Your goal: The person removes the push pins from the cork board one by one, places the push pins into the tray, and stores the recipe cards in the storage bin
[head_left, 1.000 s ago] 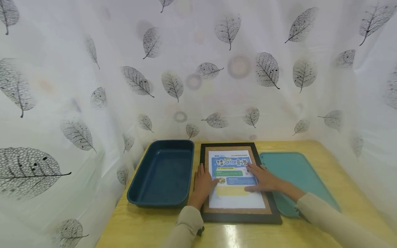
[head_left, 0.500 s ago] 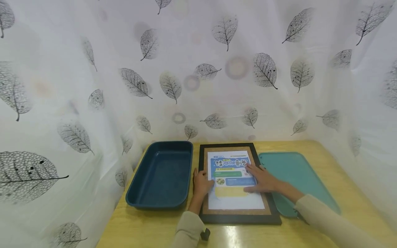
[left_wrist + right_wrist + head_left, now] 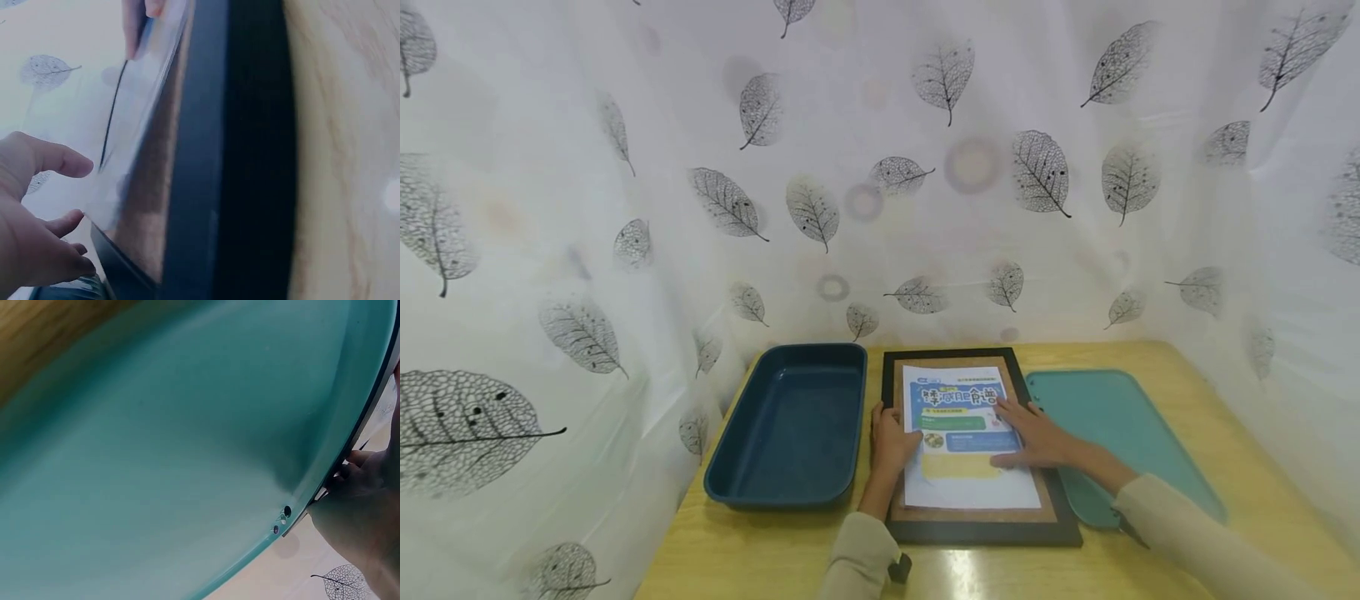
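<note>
A sheet of paper [image 3: 972, 492] with a colourful printed poster lies on a brown board with a black frame [image 3: 985, 533]. My left hand [image 3: 891, 446] rests at the paper's left edge, thumb over the paper and fingers bent near the frame's left side. In the left wrist view, that hand [image 3: 37, 212] has its thumb and fingers apart beside the paper [image 3: 119, 175]. My right hand [image 3: 1037, 435] lies spread on the paper's right part. The right wrist view shows this hand [image 3: 362, 500] partly, beyond the frame's edge and the teal tray [image 3: 187, 456].
A deep dark blue tray [image 3: 786, 433] stands left of the frame. At right, the flat teal tray [image 3: 1120, 425] lies close beside the frame, under my right forearm. A pale curtain [image 3: 880, 100] with leaf prints hangs behind and around the wooden table [image 3: 775, 554].
My left hand has drawn back slightly along the paper's left edge, and its fingers are more bent than a second ago. My right hand stays in place. The view has shifted slightly.
</note>
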Available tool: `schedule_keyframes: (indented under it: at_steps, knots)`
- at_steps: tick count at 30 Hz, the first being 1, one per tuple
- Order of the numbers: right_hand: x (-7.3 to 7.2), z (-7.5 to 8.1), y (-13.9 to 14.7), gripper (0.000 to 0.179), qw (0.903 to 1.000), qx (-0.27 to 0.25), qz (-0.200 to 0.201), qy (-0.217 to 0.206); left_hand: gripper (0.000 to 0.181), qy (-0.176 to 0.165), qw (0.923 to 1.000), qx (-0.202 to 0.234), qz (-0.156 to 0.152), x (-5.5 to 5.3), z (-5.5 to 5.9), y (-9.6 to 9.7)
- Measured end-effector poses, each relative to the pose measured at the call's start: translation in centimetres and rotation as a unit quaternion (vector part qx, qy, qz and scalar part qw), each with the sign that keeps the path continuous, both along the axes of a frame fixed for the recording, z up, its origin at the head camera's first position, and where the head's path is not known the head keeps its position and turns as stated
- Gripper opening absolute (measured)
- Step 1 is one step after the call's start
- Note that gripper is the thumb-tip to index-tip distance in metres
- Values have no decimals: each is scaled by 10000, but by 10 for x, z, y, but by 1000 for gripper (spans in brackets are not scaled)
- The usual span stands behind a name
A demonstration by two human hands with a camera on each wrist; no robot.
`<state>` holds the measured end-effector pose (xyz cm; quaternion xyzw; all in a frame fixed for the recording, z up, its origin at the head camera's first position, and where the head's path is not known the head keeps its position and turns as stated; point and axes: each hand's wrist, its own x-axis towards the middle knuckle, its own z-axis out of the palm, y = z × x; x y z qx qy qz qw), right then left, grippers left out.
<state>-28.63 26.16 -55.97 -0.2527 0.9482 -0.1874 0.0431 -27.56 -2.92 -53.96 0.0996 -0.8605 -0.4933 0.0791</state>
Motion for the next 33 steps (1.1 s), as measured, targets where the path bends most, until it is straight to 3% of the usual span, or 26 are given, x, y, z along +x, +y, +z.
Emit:
schedule_keyframes:
  at_steps: [5,11,17,24,26,33]
  knots:
    - [0,-2,1,114,10000,-28,14,4,57,41,9995,304,-64,2,13,5]
    - [0,-3,1,114,10000,-35,-38,-55,67,-16,9969,671,-399,5,24,13]
    - [-1,-4,2,114,9999,-98,6,-22,71,-237,9959,599,-636,7,23,17]
    - [0,-4,4,114,10000,-77,26,2,75,-65,9955,929,-199,6,14,15]
    - [1,-3,4,114,9999,-145,30,34,75,-62,9933,1141,-153,7,14,12]
    - [-1,-5,1,110,9987,-506,4,64,76,243,9914,1271,-218,9,22,-2]
